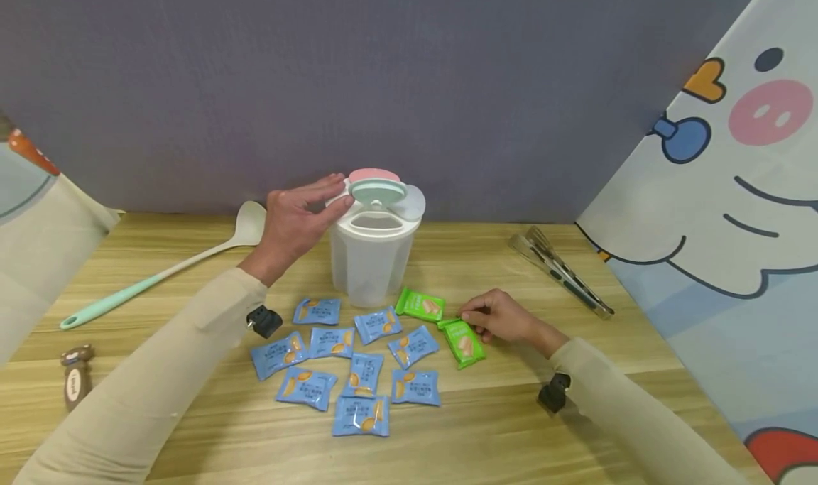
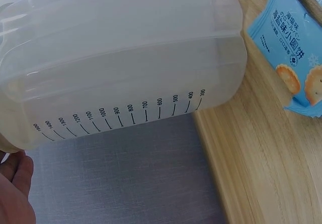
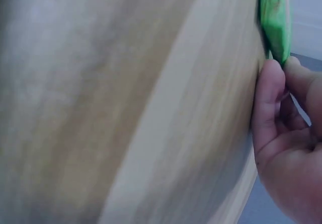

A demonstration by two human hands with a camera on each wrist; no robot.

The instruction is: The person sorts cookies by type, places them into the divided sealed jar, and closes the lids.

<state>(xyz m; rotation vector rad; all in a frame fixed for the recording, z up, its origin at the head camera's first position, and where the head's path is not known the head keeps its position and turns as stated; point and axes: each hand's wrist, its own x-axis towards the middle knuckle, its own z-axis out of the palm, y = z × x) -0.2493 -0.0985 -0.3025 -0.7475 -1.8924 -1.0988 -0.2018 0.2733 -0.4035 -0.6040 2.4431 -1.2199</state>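
A translucent white storage container (image 1: 373,265) stands upright on the table, its lid carrying pink, white and green flaps. The green flap (image 1: 378,192) is raised over an opening. My left hand (image 1: 300,211) rests at the lid's left edge with its fingers stretched out; in the left wrist view its fingertips (image 2: 22,171) meet the lid end. My right hand (image 1: 501,319) pinches the corner of a green wafer packet (image 1: 464,344) between thumb and index finger. In the right wrist view that packet (image 3: 275,20) extends from the fingertips. Another green wafer packet (image 1: 420,305) lies near the container's base.
Several blue biscuit packets (image 1: 363,415) spread before the container. A ladle (image 1: 185,261) with a mint handle lies at left, above a brown bear-shaped item (image 1: 77,378). Metal tongs (image 1: 562,272) lie at right. A grey panel (image 1: 383,80) rises behind the table.
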